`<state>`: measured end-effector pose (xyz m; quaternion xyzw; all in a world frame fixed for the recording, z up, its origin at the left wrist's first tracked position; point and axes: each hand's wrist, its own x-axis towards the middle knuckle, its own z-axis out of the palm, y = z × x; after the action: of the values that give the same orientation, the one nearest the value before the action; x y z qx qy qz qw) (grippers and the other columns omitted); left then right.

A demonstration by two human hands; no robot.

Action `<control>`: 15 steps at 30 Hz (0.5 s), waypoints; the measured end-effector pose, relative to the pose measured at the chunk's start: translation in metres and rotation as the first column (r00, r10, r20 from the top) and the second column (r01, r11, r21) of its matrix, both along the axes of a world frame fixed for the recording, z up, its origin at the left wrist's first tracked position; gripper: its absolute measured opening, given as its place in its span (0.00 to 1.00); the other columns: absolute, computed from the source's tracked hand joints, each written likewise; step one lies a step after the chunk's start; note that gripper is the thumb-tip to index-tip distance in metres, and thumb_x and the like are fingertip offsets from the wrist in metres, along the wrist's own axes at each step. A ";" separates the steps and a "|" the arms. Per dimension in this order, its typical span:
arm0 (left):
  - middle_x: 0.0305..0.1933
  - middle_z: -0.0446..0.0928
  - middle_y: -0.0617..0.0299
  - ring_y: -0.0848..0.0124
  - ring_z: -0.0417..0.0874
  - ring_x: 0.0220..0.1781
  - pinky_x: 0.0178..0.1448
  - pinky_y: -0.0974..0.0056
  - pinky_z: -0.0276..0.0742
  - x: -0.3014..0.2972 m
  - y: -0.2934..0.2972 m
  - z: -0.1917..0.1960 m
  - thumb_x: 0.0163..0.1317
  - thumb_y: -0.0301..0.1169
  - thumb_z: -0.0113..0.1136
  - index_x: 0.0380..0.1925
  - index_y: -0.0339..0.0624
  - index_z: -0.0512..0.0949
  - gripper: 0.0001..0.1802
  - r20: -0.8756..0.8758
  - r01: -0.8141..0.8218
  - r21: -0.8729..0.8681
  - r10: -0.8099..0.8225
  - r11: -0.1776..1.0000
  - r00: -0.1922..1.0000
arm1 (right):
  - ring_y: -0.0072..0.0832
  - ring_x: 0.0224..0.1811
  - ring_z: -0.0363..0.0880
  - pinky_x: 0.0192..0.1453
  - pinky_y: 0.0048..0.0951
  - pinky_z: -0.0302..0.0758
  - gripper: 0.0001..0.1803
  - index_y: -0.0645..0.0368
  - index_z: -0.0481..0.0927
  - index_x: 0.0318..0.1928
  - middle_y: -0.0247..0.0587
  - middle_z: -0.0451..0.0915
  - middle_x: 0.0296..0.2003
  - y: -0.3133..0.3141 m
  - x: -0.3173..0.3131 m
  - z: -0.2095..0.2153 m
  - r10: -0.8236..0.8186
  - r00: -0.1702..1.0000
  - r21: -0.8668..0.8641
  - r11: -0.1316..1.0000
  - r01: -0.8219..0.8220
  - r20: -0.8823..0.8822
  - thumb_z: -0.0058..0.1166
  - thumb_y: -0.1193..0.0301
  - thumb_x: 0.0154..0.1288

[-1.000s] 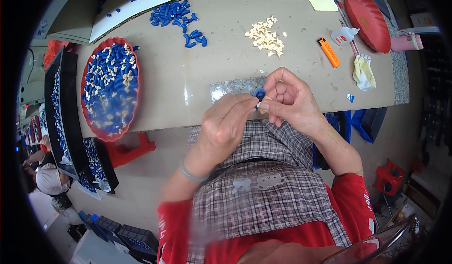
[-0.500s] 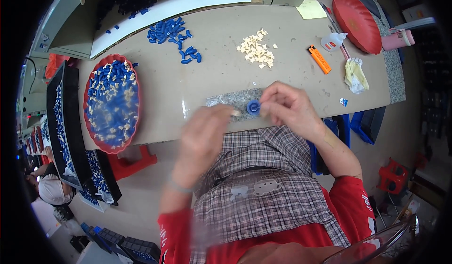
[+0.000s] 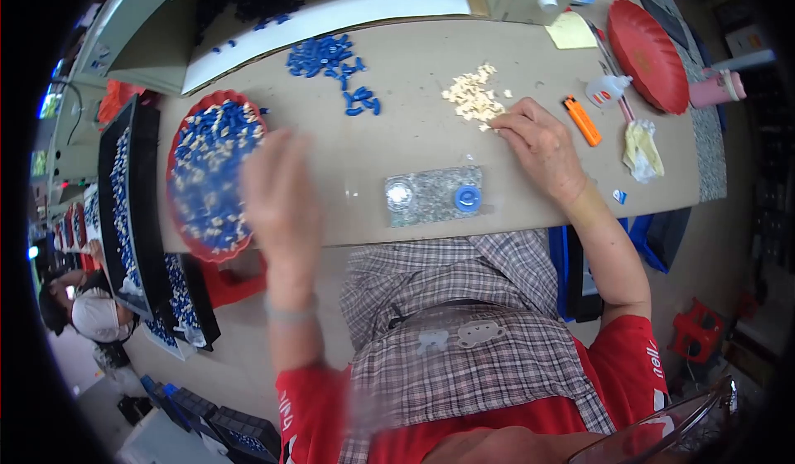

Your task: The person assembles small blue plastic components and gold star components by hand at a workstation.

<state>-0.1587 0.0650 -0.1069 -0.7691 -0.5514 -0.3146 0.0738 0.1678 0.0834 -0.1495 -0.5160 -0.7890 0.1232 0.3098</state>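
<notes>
My left hand, smeared by motion, hovers over the right edge of the scalloped red tray, which is filled with mixed blue and cream pieces. Whether it holds anything cannot be seen. My right hand reaches to the near edge of a pile of small cream plastic pieces. Its thumb and fingertips are pinched together there, hiding whatever is between them. Between the hands a grey speckled stone slab lies at the table's front, with a round blue cup-like fixture on its right end.
Small blue curved parts lie heaped at the back. To the right are an orange lighter, a white squeeze bottle, a crumpled cloth and another red tray. Black bins of parts stand left.
My left hand has moved left from the slab to the tray. My right hand has left the blue fixture and gone up and right to the cream pile. The view has shifted slightly.
</notes>
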 end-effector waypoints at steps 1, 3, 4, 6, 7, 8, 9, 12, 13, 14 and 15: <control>0.52 0.78 0.52 0.57 0.80 0.53 0.57 0.59 0.76 0.010 0.005 -0.004 0.61 0.16 0.59 0.47 0.38 0.82 0.15 0.031 0.045 -0.063 -0.043 0.997 0.999 | 0.36 0.36 0.82 0.41 0.35 0.79 0.06 0.60 0.84 0.38 0.39 0.79 0.37 0.002 0.001 0.001 0.015 1.000 0.009 1.000 -0.015 -0.013 0.62 0.79 0.58; 0.49 0.79 0.54 0.57 0.80 0.48 0.52 0.56 0.78 0.025 0.017 -0.012 0.58 0.16 0.59 0.46 0.39 0.82 0.16 0.056 0.085 -0.140 -0.077 0.987 0.995 | 0.36 0.35 0.82 0.40 0.35 0.79 0.07 0.61 0.84 0.38 0.39 0.79 0.36 0.004 0.003 0.004 0.029 0.999 -0.016 0.999 -0.028 0.029 0.62 0.79 0.58; 0.49 0.79 0.54 0.57 0.80 0.48 0.52 0.56 0.78 0.029 0.024 -0.014 0.58 0.16 0.59 0.46 0.39 0.82 0.16 0.047 0.072 -0.132 -0.067 0.989 0.997 | 0.36 0.35 0.82 0.40 0.35 0.79 0.07 0.61 0.84 0.38 0.39 0.79 0.36 0.004 0.003 0.006 0.040 0.999 -0.007 0.999 -0.040 0.021 0.62 0.79 0.58; 0.47 0.78 0.56 0.58 0.80 0.47 0.50 0.57 0.78 0.034 0.035 -0.018 0.57 0.17 0.60 0.44 0.39 0.82 0.14 0.047 0.050 -0.141 -0.044 0.989 0.998 | 0.36 0.35 0.82 0.40 0.33 0.79 0.06 0.61 0.83 0.38 0.40 0.78 0.34 0.001 0.002 0.007 0.025 1.000 -0.044 0.999 -0.024 0.014 0.61 0.80 0.58; 0.47 0.78 0.56 0.58 0.80 0.47 0.50 0.57 0.78 0.035 0.040 -0.020 0.57 0.17 0.60 0.44 0.39 0.82 0.14 0.040 0.041 -0.134 -0.036 0.990 0.999 | 0.36 0.35 0.82 0.40 0.33 0.79 0.06 0.61 0.83 0.38 0.40 0.78 0.34 -0.001 0.002 0.008 0.033 0.999 -0.037 0.999 -0.032 0.008 0.61 0.80 0.58; 0.44 0.78 0.57 0.59 0.80 0.45 0.47 0.58 0.79 0.036 0.044 -0.021 0.55 0.18 0.59 0.42 0.38 0.83 0.14 0.035 0.059 -0.113 -0.055 0.992 0.998 | 0.33 0.33 0.82 0.39 0.31 0.79 0.06 0.61 0.83 0.38 0.40 0.78 0.34 -0.003 0.002 0.008 0.008 0.999 -0.092 0.996 -0.012 -0.050 0.61 0.80 0.59; 0.40 0.77 0.58 0.60 0.80 0.43 0.45 0.58 0.80 0.040 0.050 -0.025 0.53 0.18 0.58 0.40 0.38 0.84 0.14 0.038 0.089 -0.103 -0.086 0.991 0.996 | 0.31 0.32 0.81 0.37 0.29 0.79 0.05 0.62 0.83 0.38 0.40 0.78 0.34 -0.004 0.004 0.008 -0.033 0.995 -0.159 0.987 0.017 -0.098 0.60 0.81 0.60; 0.37 0.76 0.58 0.61 0.79 0.42 0.44 0.58 0.80 0.051 0.058 -0.032 0.52 0.20 0.60 0.37 0.38 0.85 0.12 0.004 0.159 -0.134 -0.160 0.978 0.987 | 0.21 0.29 0.79 0.34 0.22 0.77 0.04 0.64 0.82 0.37 0.36 0.80 0.34 -0.010 0.003 0.010 -0.108 0.947 -0.299 0.954 0.013 -0.304 0.59 0.81 0.62; 0.37 0.76 0.58 0.61 0.79 0.42 0.44 0.58 0.80 0.053 0.059 -0.035 0.52 0.20 0.60 0.37 0.38 0.85 0.12 0.004 0.163 -0.135 -0.164 0.977 0.986 | 0.21 0.29 0.79 0.34 0.22 0.77 0.04 0.64 0.82 0.37 0.36 0.80 0.34 -0.013 0.004 0.009 -0.113 0.946 -0.300 0.954 0.017 -0.304 0.59 0.81 0.62; 0.37 0.76 0.58 0.60 0.79 0.42 0.44 0.58 0.79 0.055 0.060 -0.040 0.55 0.22 0.62 0.38 0.40 0.84 0.10 -0.012 0.151 -0.166 -0.155 0.975 0.988 | 0.17 0.28 0.78 0.33 0.19 0.76 0.03 0.64 0.82 0.38 0.34 0.80 0.33 -0.015 0.006 0.006 -0.128 0.921 -0.354 0.935 -0.011 -0.369 0.58 0.81 0.63; 0.37 0.76 0.59 0.60 0.79 0.43 0.45 0.57 0.78 0.058 0.061 -0.042 0.57 0.23 0.64 0.38 0.41 0.83 0.08 -0.027 0.140 -0.196 -0.148 0.971 0.989 | 0.14 0.28 0.77 0.32 0.17 0.75 0.03 0.64 0.82 0.38 0.31 0.80 0.33 -0.016 0.006 0.005 -0.150 0.891 -0.404 0.914 -0.041 -0.429 0.58 0.81 0.64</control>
<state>-0.1009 0.1262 -0.1490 -0.8170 -0.5203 -0.2482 -0.0130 0.1742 0.0676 -0.1446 -0.5481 -0.6379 0.3902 0.3748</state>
